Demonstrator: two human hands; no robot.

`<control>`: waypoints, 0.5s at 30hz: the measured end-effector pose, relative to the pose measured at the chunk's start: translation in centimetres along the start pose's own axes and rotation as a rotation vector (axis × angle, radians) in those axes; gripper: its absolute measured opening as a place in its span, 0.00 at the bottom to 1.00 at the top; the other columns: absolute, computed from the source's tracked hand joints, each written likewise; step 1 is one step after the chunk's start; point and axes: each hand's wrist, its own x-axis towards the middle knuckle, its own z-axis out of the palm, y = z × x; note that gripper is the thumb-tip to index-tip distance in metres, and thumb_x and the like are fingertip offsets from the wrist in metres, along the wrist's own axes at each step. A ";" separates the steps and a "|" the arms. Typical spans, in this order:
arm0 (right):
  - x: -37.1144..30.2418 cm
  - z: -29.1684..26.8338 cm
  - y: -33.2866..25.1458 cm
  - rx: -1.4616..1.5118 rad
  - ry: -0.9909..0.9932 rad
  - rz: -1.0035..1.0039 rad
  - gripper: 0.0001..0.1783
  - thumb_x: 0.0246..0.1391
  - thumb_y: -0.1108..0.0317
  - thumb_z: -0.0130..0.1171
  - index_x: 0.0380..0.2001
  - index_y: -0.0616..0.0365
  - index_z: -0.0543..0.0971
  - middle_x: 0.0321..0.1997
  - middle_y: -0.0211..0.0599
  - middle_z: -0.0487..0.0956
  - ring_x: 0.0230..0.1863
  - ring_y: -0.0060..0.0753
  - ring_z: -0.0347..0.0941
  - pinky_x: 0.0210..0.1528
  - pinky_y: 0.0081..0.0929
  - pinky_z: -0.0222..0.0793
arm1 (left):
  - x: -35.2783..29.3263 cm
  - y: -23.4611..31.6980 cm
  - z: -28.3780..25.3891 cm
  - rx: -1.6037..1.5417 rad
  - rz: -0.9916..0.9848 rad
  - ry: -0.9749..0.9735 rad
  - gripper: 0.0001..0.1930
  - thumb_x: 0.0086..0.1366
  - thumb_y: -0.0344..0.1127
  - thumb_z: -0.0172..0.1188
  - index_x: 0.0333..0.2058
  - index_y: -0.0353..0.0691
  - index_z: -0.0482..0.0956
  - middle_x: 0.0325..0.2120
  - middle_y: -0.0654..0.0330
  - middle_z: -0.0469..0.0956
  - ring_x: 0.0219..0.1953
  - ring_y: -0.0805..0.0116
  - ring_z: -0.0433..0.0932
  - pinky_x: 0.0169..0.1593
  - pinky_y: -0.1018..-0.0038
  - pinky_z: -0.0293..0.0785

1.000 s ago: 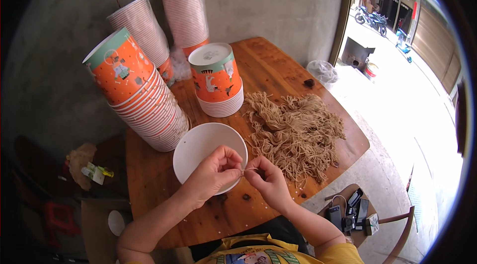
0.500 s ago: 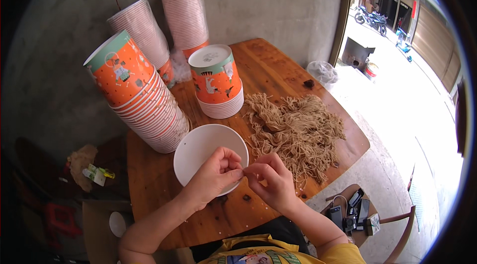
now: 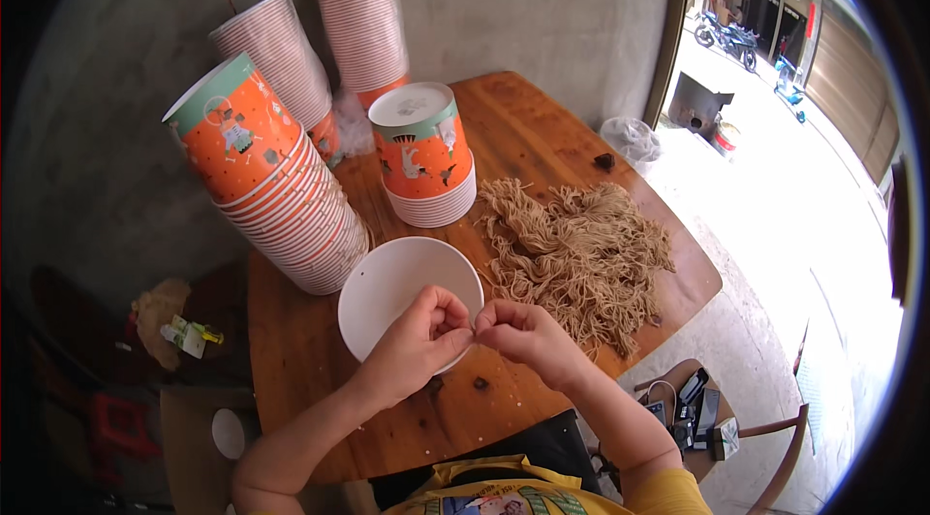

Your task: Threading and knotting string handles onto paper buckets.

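A round white bowl-like paper bucket point(image 3: 392, 287) stands mouth up at the table's near middle. Over its right rim my left hand point(image 3: 418, 339) is closed in a pinch, fingers curled. Close against it, my right hand point(image 3: 523, 341) also pinches with thumb and forefinger, the fingertips of both hands almost touching. Whatever lies between the fingertips is too small to make out. To the right of my hands spreads a loose heap of tan strings point(image 3: 581, 258). Behind the bucket, a short stack of orange and green paper buckets point(image 3: 423, 161) stands upside down.
A tall leaning stack of orange buckets point(image 3: 281, 195) rises at the left edge of the wooden table point(image 3: 504, 108). Two plastic-wrapped stacks point(image 3: 363, 26) stand behind it by the wall. On the right, a chair point(image 3: 722, 423) holds phones and small devices. A cardboard box point(image 3: 194, 418) sits low left.
My right hand's fingers have drawn closer together into a tighter pinch, and its wrist has turned slightly. My left hand stays nearly where it was over the bucket.
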 end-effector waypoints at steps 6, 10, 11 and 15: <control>-1.0 0.2 1.1 0.171 0.070 -0.080 0.07 0.56 0.69 0.57 0.37 0.60 0.76 0.30 0.20 0.72 0.27 0.10 0.66 0.28 0.11 0.62 | 0.1 0.4 -0.1 -0.024 -0.040 0.011 0.11 0.66 0.27 0.58 0.43 0.35 0.66 0.37 0.61 0.73 0.40 0.77 0.73 0.45 0.79 0.72; -1.4 0.6 0.9 -0.239 0.170 -0.409 0.08 0.53 0.75 0.61 0.37 0.58 0.77 0.31 0.25 0.75 0.26 0.16 0.69 0.25 0.14 0.64 | 0.0 0.3 -0.2 -0.029 -0.054 0.018 0.12 0.66 0.28 0.59 0.43 0.35 0.66 0.37 0.61 0.73 0.40 0.77 0.73 0.45 0.80 0.72; -1.3 0.9 0.6 -0.401 0.199 -0.548 0.08 0.52 0.77 0.61 0.36 0.58 0.78 0.30 0.26 0.74 0.25 0.15 0.69 0.24 0.14 0.62 | 0.0 0.2 -0.2 -0.032 -0.048 0.021 0.12 0.66 0.28 0.59 0.43 0.35 0.66 0.37 0.61 0.73 0.40 0.77 0.73 0.45 0.80 0.72; -1.3 1.2 1.3 -0.545 0.225 -0.569 0.06 0.51 0.76 0.64 0.34 0.58 0.78 0.31 0.30 0.75 0.23 0.17 0.70 0.23 0.16 0.63 | 0.0 0.5 -0.1 -0.043 -0.067 0.020 0.13 0.65 0.27 0.59 0.45 0.35 0.65 0.37 0.61 0.72 0.39 0.76 0.73 0.45 0.79 0.72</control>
